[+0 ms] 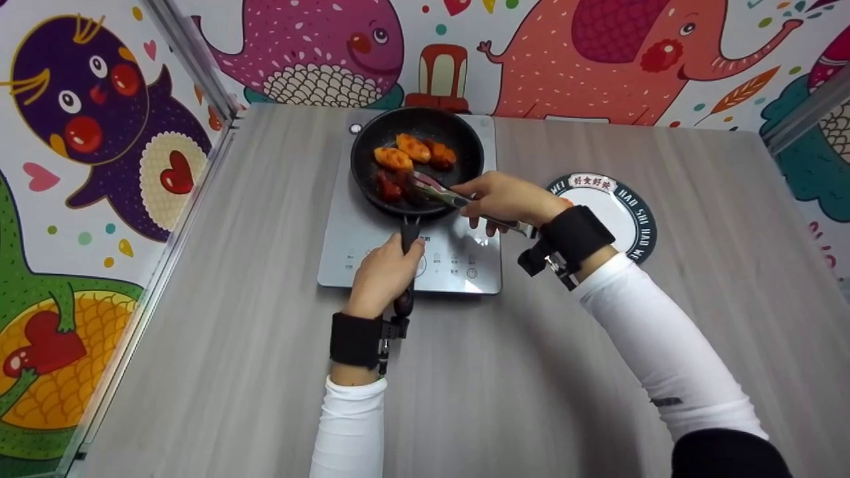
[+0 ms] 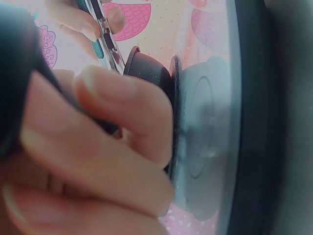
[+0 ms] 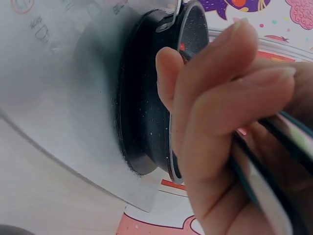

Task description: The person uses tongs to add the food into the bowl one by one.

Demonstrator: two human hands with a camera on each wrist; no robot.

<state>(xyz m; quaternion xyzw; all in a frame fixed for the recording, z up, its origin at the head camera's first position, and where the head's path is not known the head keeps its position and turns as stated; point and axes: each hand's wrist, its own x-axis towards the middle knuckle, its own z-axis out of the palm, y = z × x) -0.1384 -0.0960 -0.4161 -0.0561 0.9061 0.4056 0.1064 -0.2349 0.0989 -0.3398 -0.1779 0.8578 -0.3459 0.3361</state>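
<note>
My left hand (image 1: 385, 275) grips the black handle (image 1: 410, 232) of a frying pan (image 1: 467, 143) standing on an induction cooker (image 1: 345, 245). Several browned, orange-red pieces of food that look like chicken wings (image 1: 393, 159) lie in the pan. My right hand (image 1: 508, 199) holds metal tongs (image 1: 435, 189) over the pan's right rim. The tongs' tips are down at a dark red piece (image 1: 390, 187) in the lower left of the pan. In the right wrist view, fingers curl around the tongs' two arms (image 3: 259, 186); the tips are hidden there.
A round plate (image 1: 601, 206) with a dark lettered rim lies to the right, partly under my right wrist. The wood-grain table (image 1: 265, 332) ends at cartoon-printed walls (image 1: 319, 53) behind and on both sides. Touch controls mark the cooker's front.
</note>
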